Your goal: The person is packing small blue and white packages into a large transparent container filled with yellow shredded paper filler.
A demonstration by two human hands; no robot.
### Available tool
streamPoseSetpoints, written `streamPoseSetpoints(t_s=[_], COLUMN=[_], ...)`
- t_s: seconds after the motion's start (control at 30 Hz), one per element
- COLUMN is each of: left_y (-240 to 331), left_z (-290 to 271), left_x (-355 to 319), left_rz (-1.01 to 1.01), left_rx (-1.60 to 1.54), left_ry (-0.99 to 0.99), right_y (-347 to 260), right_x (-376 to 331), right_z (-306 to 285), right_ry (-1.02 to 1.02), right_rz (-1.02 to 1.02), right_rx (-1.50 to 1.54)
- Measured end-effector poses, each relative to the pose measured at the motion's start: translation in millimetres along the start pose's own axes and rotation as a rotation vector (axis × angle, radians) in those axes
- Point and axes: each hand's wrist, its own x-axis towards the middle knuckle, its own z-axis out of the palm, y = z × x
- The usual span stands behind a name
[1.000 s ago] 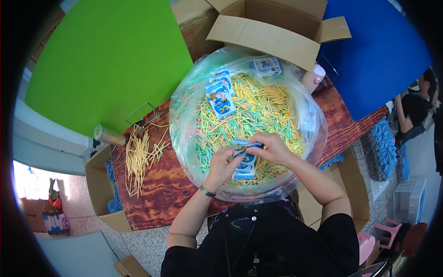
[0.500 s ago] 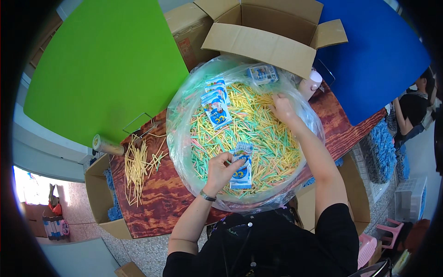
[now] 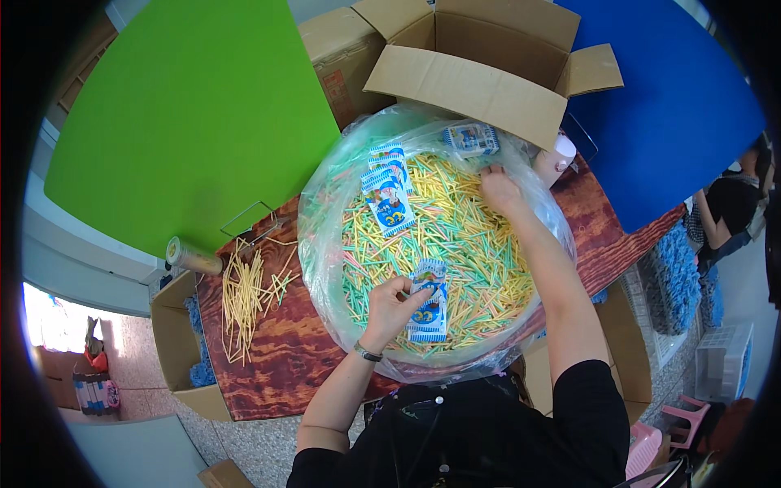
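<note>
A wide round container lined with a clear plastic bag [image 3: 321, 236] stands before me, full of thin pastel sticks [image 3: 480, 252] in yellow, green and pink. Near its front side my left hand [image 3: 390, 309] pinches a small blue and white packet [image 3: 429, 313] between thumb and fingers; it overlaps what looks like another packet. At the far right side of the heap is my right hand [image 3: 502, 193], fingers bent down against the yellow sticks. Whatever lies under those fingertips is hidden. Several similar packets [image 3: 389, 202] overlap on the sticks at the far left, and another packet [image 3: 472, 140] rests on the bag's far edge.
Loose pale yellow sticks [image 3: 240, 301] lie on the reddish wooden table [image 3: 285, 382] at left, beside a clear cylinder [image 3: 192, 255]. An open cardboard box [image 3: 472, 77] and a pinkish-white bottle [image 3: 556, 160] stand behind the container. Green [image 3: 187, 122] and blue [image 3: 659, 114] panels flank them.
The whole view has shifted slightly. My left hand keeps its pinch on the packet, and my right hand stays at the far right of the sticks with only a small finger movement.
</note>
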Motion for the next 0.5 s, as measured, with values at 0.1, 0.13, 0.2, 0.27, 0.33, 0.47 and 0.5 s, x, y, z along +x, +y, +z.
streamPoseSetpoints(t_s=[0.1, 0.13, 0.2, 0.27, 0.33, 0.47, 0.5], left_y=[2, 2, 4, 9, 11, 0, -5], left_z=[1, 0, 0, 1, -4, -7, -6], left_x=[0, -1, -2, -4, -5, -6, -5], left_rz=[-0.006, -0.002, 0.013, 0.046, 0.079, 0.006, -0.023], left_rx=[0.009, 0.011, -0.005, -0.012, -0.018, -0.068, -0.164], left_ry=[0.001, 0.006, 0.006, 0.018, 0.032, 0.023, 0.041], right_y=[1, 0, -2, -7, -5, 1, 5], right_x=[4, 2, -2, -4, -15, -45, -50], right_z=[6, 6, 5, 1, -7, -31, -33], right_ry=[-0.009, -0.008, -0.001, 0.018, 0.05, 0.144, 0.142], right_rz=[-0.093, -0.104, -0.116, -0.15, -0.179, -0.316, -0.313], right_rx=[-0.147, -0.166, -0.186, -0.248, -0.26, -0.295, -0.297])
